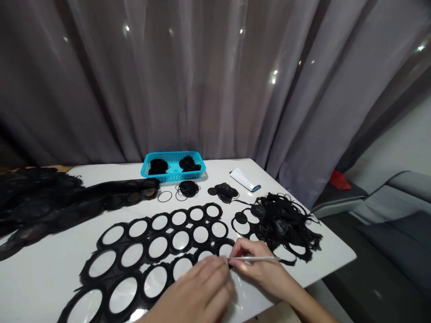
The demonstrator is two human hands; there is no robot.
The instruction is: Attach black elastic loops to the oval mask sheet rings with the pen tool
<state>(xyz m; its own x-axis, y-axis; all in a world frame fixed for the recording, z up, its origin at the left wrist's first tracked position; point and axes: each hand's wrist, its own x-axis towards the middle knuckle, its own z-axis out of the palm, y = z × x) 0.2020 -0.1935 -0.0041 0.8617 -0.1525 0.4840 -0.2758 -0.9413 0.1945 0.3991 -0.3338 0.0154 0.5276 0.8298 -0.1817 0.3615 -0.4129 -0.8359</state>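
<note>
A black, thin sheet with rows of round holes (129,244) lies flat on the white table. Over its near right corner is my left hand (198,291), fingers together and bent down, fingertips close to the edge; what lies under them is hidden. Just right of it, my right hand (254,264) pinches a slim silver metal tool (257,258), possibly tweezers, its tip at my left fingertips. A tangled heap of black scraps (281,224) sits beyond my right hand.
A blue basket (173,177) with black bundles stands at the back. Before it lie a thin black ring (164,196), a bundle of rings (188,189) and black discs (225,192). A white packet (245,179) is at the back right. More black sheets (67,206) cover the left side.
</note>
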